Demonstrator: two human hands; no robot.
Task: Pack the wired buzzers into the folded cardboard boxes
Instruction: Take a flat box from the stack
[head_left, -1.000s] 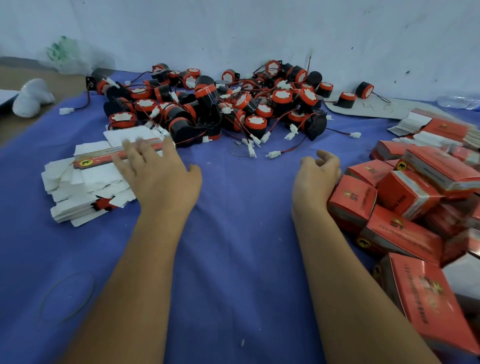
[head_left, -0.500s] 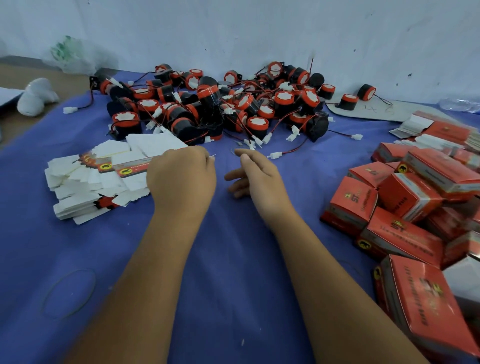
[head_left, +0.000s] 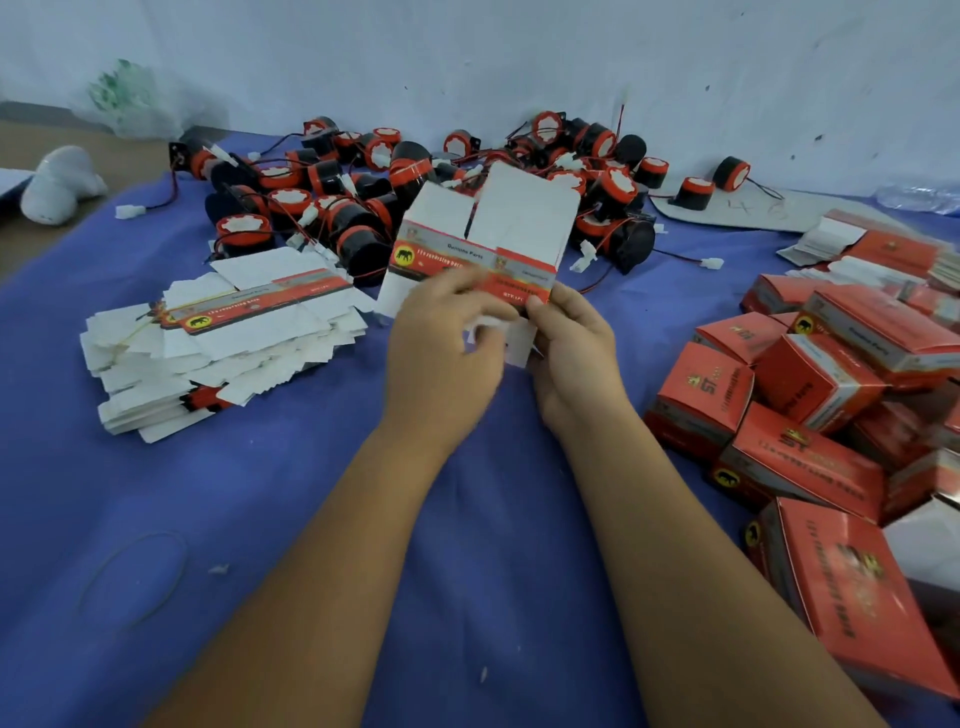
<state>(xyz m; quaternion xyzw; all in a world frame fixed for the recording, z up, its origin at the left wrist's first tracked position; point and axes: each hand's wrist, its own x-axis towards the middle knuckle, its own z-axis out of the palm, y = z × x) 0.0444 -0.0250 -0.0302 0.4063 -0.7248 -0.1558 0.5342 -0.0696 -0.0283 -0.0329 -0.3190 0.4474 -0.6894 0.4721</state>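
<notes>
Both hands hold one flat, unfolded cardboard box upright above the blue cloth, its white flaps pointing up and a red printed band across the middle. My left hand grips its lower left part, and my right hand pinches its lower right edge. Behind the box lies a heap of black-and-red wired buzzers with red and black leads and white plugs. A stack of flat boxes lies to the left.
Several closed red boxes are piled at the right. More flat boxes lie at the far right. A rubber band rests on the blue cloth near left. A white object sits at the far left.
My left hand took a flat box from the left stack and lifted it upright. My right hand came over from the red boxes and took hold of its right edge.
</notes>
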